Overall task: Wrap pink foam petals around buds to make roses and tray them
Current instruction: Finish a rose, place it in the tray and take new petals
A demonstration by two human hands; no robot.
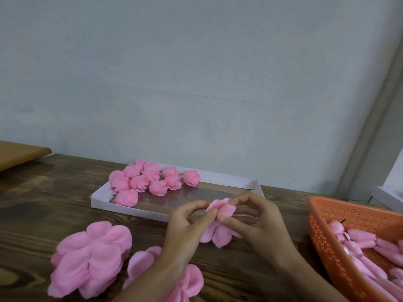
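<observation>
Between both hands, a half-wrapped pink foam rose (221, 209) is held above the wooden table, with loose petals (219, 235) hanging below it. My left hand (187, 223) pinches its left side with thumb and fingers. My right hand (255, 219) pinches the right side, thumb pressed on a petal. Behind the hands lies a shallow white tray (101, 200) holding several finished pink roses (144, 179) at its left end. Stacks of flat pink petal sheets (89, 260) lie at the front left.
An orange perforated basket (331, 234) at the right holds several pink buds (362, 236) on dark stems. A second petal pile (192, 280) sits under my left forearm. A white box edge (386, 195) stands at the far right, and a wall rises behind the table.
</observation>
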